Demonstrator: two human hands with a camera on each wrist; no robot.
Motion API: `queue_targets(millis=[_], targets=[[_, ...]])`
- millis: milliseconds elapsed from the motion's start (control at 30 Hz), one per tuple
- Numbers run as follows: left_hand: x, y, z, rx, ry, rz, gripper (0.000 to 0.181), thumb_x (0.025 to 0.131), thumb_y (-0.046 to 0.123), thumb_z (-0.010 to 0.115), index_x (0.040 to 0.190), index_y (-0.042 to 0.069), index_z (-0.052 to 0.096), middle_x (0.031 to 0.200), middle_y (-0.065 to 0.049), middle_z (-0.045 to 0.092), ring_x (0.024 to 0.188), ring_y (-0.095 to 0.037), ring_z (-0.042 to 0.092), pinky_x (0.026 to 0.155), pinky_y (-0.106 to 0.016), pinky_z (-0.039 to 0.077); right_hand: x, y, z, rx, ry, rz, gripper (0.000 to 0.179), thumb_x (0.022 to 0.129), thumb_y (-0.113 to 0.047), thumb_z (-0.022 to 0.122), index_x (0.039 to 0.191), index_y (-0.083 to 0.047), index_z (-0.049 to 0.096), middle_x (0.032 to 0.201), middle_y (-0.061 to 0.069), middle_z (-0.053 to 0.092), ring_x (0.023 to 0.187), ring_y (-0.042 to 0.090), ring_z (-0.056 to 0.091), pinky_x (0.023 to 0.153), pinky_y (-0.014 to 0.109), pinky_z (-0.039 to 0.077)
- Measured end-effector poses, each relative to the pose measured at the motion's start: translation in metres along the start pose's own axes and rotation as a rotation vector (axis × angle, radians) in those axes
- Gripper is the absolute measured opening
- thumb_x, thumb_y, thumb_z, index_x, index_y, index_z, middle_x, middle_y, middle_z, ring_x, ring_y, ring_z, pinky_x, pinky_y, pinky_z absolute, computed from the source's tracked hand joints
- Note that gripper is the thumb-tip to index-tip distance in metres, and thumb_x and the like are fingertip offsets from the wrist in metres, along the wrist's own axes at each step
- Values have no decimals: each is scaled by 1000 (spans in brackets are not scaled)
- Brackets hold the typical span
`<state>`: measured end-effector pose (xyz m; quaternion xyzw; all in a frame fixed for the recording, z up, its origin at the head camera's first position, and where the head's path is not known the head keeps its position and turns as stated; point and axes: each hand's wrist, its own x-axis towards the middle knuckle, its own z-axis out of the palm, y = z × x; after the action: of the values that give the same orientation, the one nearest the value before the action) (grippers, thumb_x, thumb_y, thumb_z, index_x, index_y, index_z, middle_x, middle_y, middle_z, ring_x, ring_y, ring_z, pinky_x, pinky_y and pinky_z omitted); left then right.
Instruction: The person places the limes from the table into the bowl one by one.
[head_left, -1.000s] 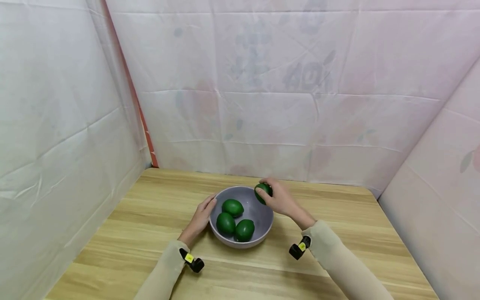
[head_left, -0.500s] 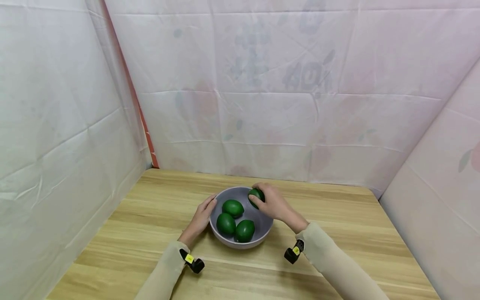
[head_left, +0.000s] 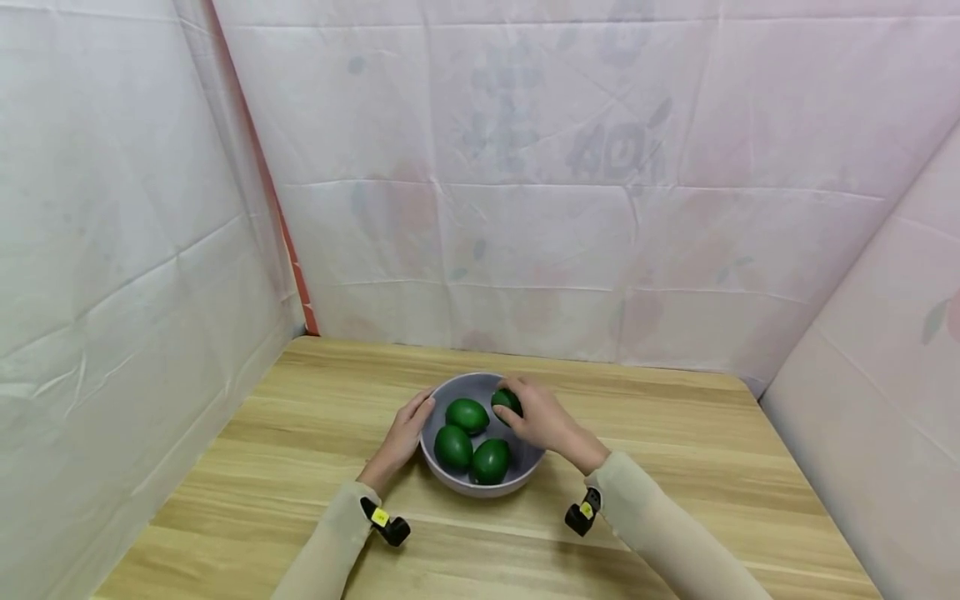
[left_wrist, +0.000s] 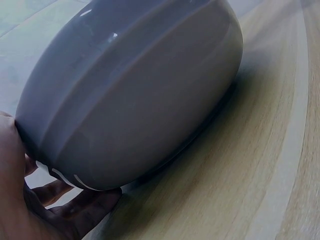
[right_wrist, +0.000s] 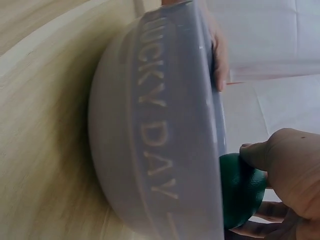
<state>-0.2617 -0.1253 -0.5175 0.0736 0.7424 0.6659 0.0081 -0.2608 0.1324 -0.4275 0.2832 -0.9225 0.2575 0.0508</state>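
A grey-purple bowl [head_left: 483, 492] stands on the wooden table, with raised "LUCKY DAY" lettering on its outer wall in the right wrist view. Its left rim is held by my left hand [head_left: 402, 433], thumb at the rim and fingers curled against the outside. Three green limes, one at the back [head_left: 467, 416], one at the left [head_left: 453, 447] and one at the front [head_left: 491, 462], lie together inside. Between thumb and fingers my right hand [head_left: 546, 419] grips another lime [head_left: 506, 403] within the bowl's right side. The right wrist view shows this lime [right_wrist: 242, 192] partly behind the rim.
Pale printed sheets hang behind the table [head_left: 675, 433] and along both sides, the back sheet [head_left: 525, 250] meeting its far edge. Each sleeve cuff carries a small black camera, the left one [head_left: 386, 521] and the right one [head_left: 583, 512].
My right hand has brought its lime left and down, from over the bowl's right rim to inside the bowl. My left hand, the bowl and the other limes have stayed in place.
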Motion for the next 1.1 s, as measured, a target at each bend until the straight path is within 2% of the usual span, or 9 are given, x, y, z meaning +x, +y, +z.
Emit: queue_targets(millis=[133,433,700,900,1100], targets=[[1,0,-1,4,-1,1,50,110,31,42,151,3,45,159,-19,43,152,-36,35,124,-53,28,-1,-2,3,-26,-20,-17,37,97,-18,68,128,0,63,116,20,67,99,31,67,81,46,56],[0,0,-2,-1,5,0,50,110,31,43,151,3,45,159,-19,43,152,-36,35,124,-53,28,-4,-2,7,-63,-71,-45,38,94,-14,72,126,4,63,115,21,66,97,28,66,83,45,57],[0,-1,-1,24,12,-1,49,110,31,43,150,3,46,157,-19,45,150,-36,37,123,-53,30,-6,-1,10,-67,-133,-60,39,95,-13,69,129,5,62,117,21,67,100,29,67,86,46,57],[0,0,-1,0,6,-13,50,110,33,43,151,5,47,158,-17,45,151,-34,37,124,-52,29,-7,0,12,-59,-154,-70,38,96,-12,69,128,7,62,115,21,68,99,28,67,86,46,57],[-1,2,-1,12,2,-7,50,110,32,43,151,4,46,158,-18,45,151,-35,36,124,-53,28,-6,0,13,-34,-171,-72,34,95,-8,67,126,8,64,119,22,69,107,33,67,94,49,56]])
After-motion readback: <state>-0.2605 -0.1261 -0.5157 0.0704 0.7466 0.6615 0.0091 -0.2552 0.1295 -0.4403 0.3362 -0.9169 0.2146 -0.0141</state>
